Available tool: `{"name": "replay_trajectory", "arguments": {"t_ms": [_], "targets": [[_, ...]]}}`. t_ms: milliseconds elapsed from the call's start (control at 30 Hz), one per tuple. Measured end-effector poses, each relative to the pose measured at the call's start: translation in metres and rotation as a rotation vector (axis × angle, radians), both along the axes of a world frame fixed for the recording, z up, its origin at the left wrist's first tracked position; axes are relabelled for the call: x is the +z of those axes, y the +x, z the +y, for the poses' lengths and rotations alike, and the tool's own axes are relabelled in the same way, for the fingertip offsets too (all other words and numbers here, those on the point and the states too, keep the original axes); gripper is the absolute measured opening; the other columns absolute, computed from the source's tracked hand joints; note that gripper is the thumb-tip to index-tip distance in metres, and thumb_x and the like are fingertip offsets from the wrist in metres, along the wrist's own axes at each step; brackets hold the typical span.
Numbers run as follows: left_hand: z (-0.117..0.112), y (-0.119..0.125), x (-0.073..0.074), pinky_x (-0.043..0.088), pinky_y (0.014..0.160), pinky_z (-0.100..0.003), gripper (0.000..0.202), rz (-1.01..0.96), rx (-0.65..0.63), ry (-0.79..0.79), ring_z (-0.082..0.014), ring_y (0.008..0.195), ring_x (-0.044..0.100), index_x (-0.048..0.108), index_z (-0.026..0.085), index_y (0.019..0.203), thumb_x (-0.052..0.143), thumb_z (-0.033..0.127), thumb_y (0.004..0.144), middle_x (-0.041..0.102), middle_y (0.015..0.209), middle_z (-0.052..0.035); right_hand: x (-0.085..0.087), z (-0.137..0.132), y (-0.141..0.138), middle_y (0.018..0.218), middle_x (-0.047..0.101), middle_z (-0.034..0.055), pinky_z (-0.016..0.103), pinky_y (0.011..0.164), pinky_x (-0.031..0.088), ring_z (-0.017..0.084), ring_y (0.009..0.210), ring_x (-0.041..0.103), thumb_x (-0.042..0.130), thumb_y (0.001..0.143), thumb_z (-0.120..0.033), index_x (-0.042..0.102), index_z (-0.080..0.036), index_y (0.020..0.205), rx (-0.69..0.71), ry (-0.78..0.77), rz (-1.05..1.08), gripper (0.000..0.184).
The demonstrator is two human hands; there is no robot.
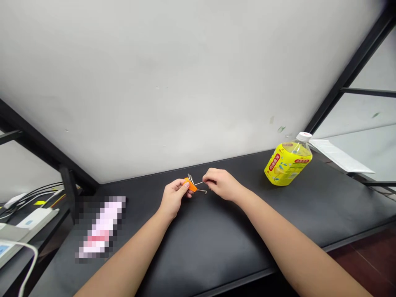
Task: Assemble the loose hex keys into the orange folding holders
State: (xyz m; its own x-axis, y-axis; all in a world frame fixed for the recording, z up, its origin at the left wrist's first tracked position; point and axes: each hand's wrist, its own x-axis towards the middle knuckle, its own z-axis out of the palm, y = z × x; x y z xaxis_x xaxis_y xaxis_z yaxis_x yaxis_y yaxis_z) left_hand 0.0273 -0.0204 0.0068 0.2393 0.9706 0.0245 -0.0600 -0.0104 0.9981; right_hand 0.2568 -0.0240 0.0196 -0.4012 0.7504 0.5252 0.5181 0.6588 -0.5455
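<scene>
Over the middle of the black table, my left hand [173, 195] is closed around the orange holder of a hex key set [191, 185]. Several silver L-shaped keys show at the holder's far end, and one bent key sticks out toward the right. My right hand [221, 184] pinches the end of a thin hex key [199, 183] that reaches from the holder. Whether this key is still seated in the holder is too small to tell. The fingertips of my right hand are partly hidden behind its knuckles.
A yellow-labelled drink bottle [288, 161] with a white cap stands on the black table [213, 247] to the right. A pixelated pink-white item [107, 225] lies at the left. White power strips [34, 222] and cables are beyond the left frame; white sheets [340, 156] lie far right.
</scene>
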Motion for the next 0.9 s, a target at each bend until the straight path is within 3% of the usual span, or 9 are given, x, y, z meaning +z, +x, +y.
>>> {"name": "replay_trajectory", "arguments": {"t_ms": [367, 667, 767, 900], "targets": [[0.000, -0.001, 0.000, 0.052, 0.067, -0.027, 0.034, 0.067, -0.001, 0.030, -0.0138, 0.065, 0.063, 0.072, 0.015, 0.083, 0.079, 0.048, 0.081, 0.072, 0.079, -0.0051, 0.002, -0.009, -0.002, 0.097, 0.062, 0.0057, 0.026, 0.069, 0.046, 0.013, 0.075, 0.057, 0.052, 0.094, -0.006, 0.070, -0.018, 0.093, -0.027, 0.086, -0.109, 0.022], [-0.001, 0.001, 0.000, 0.052, 0.067, -0.027, 0.030, 0.038, -0.033, 0.029, -0.0130, 0.065, 0.063, 0.072, 0.015, 0.084, 0.079, 0.045, 0.081, 0.072, 0.082, -0.0038, 0.001, -0.017, -0.026, 0.101, 0.058, 0.0050, 0.026, 0.071, 0.048, 0.014, 0.080, 0.057, 0.054, 0.086, -0.005, 0.059, -0.019, 0.089, 0.106, -0.007, 0.057, 0.015], [-0.001, 0.000, 0.000, 0.053, 0.067, -0.026, 0.030, 0.045, -0.010, 0.042, -0.0128, 0.065, 0.064, 0.072, 0.016, 0.087, 0.079, 0.044, 0.082, 0.073, 0.084, -0.0044, 0.000, -0.015, -0.027, 0.095, 0.058, 0.0032, 0.025, 0.069, 0.046, 0.013, 0.077, 0.056, 0.054, 0.082, -0.003, 0.057, -0.019, 0.092, 0.029, -0.075, 0.128, 0.019], [-0.002, 0.001, -0.001, 0.055, 0.070, -0.027, 0.029, 0.059, -0.016, 0.066, -0.0137, 0.069, 0.066, 0.072, 0.016, 0.088, 0.077, 0.043, 0.083, 0.074, 0.087, -0.0050, -0.003, -0.011, -0.022, 0.084, 0.062, 0.0005, 0.025, 0.066, 0.042, 0.012, 0.071, 0.055, 0.056, 0.086, -0.009, 0.061, -0.019, 0.087, -0.093, -0.171, 0.074, 0.012]]}}
